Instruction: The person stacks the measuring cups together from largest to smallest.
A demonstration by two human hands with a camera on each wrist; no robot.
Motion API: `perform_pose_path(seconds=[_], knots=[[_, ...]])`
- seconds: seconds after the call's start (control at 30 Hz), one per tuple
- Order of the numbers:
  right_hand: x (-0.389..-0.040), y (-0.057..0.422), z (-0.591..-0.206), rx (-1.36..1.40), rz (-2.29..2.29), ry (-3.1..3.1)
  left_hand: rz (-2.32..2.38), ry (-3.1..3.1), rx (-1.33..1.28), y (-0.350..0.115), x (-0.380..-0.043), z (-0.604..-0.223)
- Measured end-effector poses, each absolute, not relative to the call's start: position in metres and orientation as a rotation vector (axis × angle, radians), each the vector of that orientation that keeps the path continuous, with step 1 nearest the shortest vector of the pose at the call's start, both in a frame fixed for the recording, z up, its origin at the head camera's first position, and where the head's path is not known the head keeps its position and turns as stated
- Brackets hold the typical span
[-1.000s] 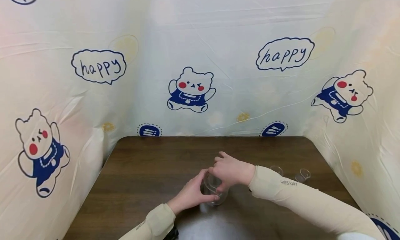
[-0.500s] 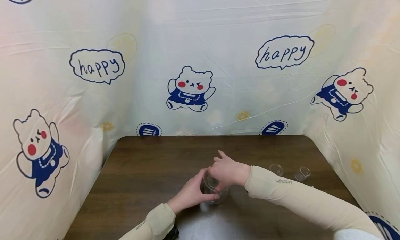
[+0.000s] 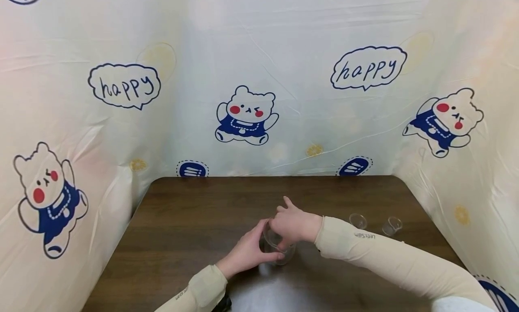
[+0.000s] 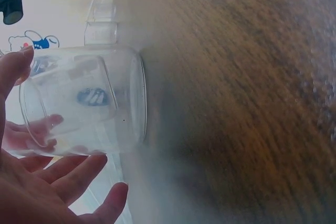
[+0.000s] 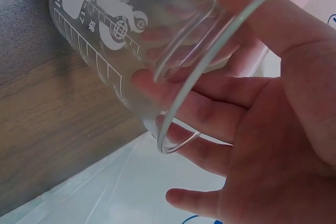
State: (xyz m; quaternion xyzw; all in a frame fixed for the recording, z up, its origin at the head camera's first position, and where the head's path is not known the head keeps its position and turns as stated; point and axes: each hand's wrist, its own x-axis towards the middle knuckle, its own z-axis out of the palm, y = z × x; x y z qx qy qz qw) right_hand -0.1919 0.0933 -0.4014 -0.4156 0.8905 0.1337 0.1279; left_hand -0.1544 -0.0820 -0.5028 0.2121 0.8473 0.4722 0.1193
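A large clear glass beaker (image 3: 269, 245) with white printing stands upright near the middle of the table. My left hand (image 3: 245, 253) grips it from the left side, thumb in front. Inside it sits a smaller beaker (image 4: 73, 98), apparently above the large beaker's bottom in the left wrist view. From above, my right hand (image 3: 293, 224) reaches over the rim (image 5: 220, 51) and pinches the smaller beaker near its top, little finger sticking out. In the head view, the hands hide much of both beakers.
Two small clear glass vessels stand at the right of the dark wooden table (image 3: 194, 213): one small beaker (image 3: 392, 226) and another glass (image 3: 358, 221) partly behind my right sleeve (image 3: 381, 251). A printed curtain (image 3: 300, 122) surrounds the table's back and sides.
My right hand and forearm have shifted slightly left and down at the large beaker's mouth. My left hand keeps its grip in the same place. The head view has tilted slightly.
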Motion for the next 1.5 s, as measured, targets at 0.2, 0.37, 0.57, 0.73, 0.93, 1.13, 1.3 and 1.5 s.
perform_pose_path(seconds=[0.2, 0.37, 0.57, 0.73, 0.93, 1.13, 1.3, 1.5], knots=[[-0.190, 0.090, -0.400, -1.174, 0.409, 2.586, 1.380, 2.484, 0.627, -0.082, -0.155, -0.504], [-0.188, 0.088, -0.400, -1.149, 0.423, 2.577, 1.375, 2.484, 0.623, -0.082, -0.155, -0.504], [-0.186, 0.088, -0.401, -1.146, 0.416, 2.583, 1.385, 2.485, 0.630, -0.082, -0.154, -0.503], [-0.185, 0.088, -0.402, -1.161, 0.435, 2.596, 1.382, 2.503, 0.627, -0.081, -0.154, -0.505], [-0.182, 0.088, -0.405, -1.180, 0.471, 2.609, 1.360, 2.527, 0.633, -0.081, -0.154, -0.507], [-0.180, 0.088, -0.406, -1.198, 0.511, 2.629, 1.356, 2.523, 0.632, -0.081, -0.154, -0.508], [-0.181, 0.089, -0.408, -1.228, 0.546, 2.660, 1.352, 2.525, 0.625, -0.081, -0.155, -0.508], [-0.180, 0.091, -0.410, -1.283, 0.586, 2.698, 1.355, 2.519, 0.613, -0.081, -0.153, -0.506]])
